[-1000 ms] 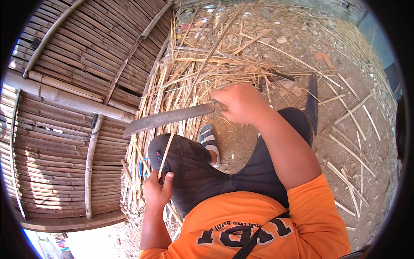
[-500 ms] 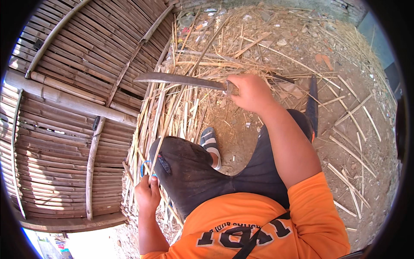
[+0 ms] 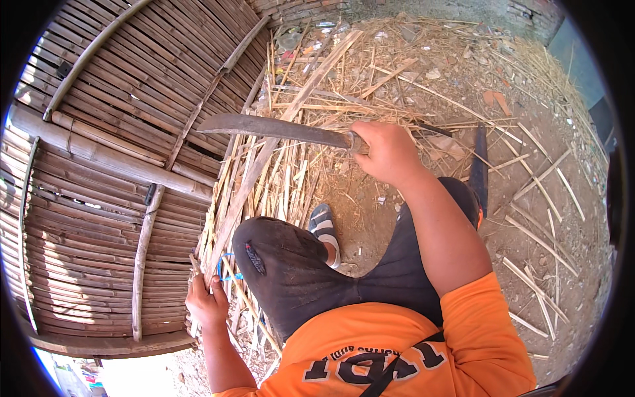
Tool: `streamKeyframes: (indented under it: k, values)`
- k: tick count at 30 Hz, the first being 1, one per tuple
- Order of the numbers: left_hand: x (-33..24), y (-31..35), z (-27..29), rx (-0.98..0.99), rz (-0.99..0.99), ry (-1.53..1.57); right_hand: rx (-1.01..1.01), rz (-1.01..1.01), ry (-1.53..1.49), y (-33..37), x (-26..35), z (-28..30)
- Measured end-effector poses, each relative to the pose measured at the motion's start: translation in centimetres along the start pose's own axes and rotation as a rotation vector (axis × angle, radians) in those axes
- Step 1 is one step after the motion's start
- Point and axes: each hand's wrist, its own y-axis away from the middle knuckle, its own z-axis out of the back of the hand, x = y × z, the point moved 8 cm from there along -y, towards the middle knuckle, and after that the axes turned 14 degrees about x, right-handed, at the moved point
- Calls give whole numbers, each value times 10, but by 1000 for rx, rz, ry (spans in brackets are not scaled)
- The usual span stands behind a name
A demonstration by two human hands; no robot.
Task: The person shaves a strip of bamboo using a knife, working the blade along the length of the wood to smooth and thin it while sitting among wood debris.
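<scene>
My right hand (image 3: 389,153) is closed round the handle of a machete (image 3: 274,127). Its long, curved blade points left, roughly level above the heap of bamboo. Low on the left, beside my knee, my left hand (image 3: 208,303) grips the near end of a long flat bamboo strip (image 3: 281,129). That strip slants away up to the right, and the blade crosses over it in this view. My left fingers partly hide its near end. A blue cord (image 3: 228,268) lies just past the left hand, among thin bamboo pieces.
Split bamboo strips (image 3: 291,173) are heaped between my left knee and the slatted bamboo panel (image 3: 86,212). A dark, long flat object (image 3: 479,165) lies beyond my right knee. More loose strips (image 3: 541,238) scatter over the dirt at right. A brick wall (image 3: 311,12) stands at the back.
My left hand has shifted left and slightly nearer. The bamboo strip has turned, showing its broad face where it looked narrow. The machete's tip has moved slightly left and down.
</scene>
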Motion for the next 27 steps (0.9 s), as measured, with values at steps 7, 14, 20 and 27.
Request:
streamKeyframes:
  k: [7,14,20,27]
  values:
    - [4,4,-16,95,-37,59,167,113,65,1,30,-12]
    - [3,10,-17,143,-18,107,1,0,-14,0,-2,2]
    - [4,20,-60,710,136,690,225,164,88,2,37,-24]
    - [2,51,-78,1075,359,1072,17,40,22,-1,-5,1]
